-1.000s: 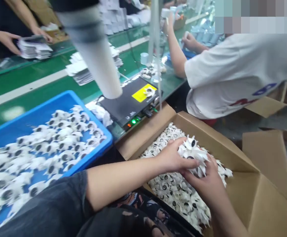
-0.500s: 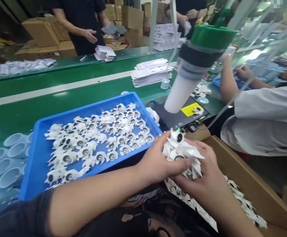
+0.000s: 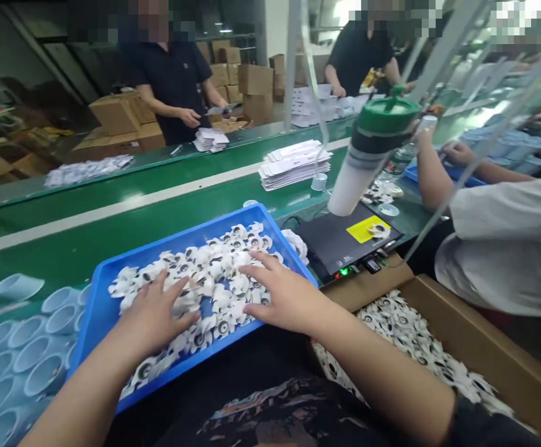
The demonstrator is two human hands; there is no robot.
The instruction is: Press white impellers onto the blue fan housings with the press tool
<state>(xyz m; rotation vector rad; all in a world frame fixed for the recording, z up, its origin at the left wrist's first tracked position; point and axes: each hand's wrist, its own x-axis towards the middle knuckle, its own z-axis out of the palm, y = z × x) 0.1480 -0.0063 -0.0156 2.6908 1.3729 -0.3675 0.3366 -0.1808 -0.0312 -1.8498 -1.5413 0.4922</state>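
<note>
A blue tray (image 3: 94, 297) on my lap holds several small white plastic parts with round dark centres (image 3: 214, 273). My left hand (image 3: 152, 316) lies flat on the parts at the tray's left, fingers spread. My right hand (image 3: 282, 292) rests palm down on the parts at the tray's right, fingers apart. Neither hand grips anything. A cardboard box (image 3: 479, 347) to my right is full of the same white parts (image 3: 410, 332).
A black device (image 3: 340, 239) with a yellow label and green light sits behind the tray, under a hanging white and green tool (image 3: 368, 155). Pale blue cups (image 3: 14, 335) stand at left. Paper stacks (image 3: 293, 164) lie on the green conveyor (image 3: 66, 217). Other people work around it.
Both hands carried a bunch of white parts from the cardboard box leftward to the blue tray, let them go, and now lie spread flat over the parts there.
</note>
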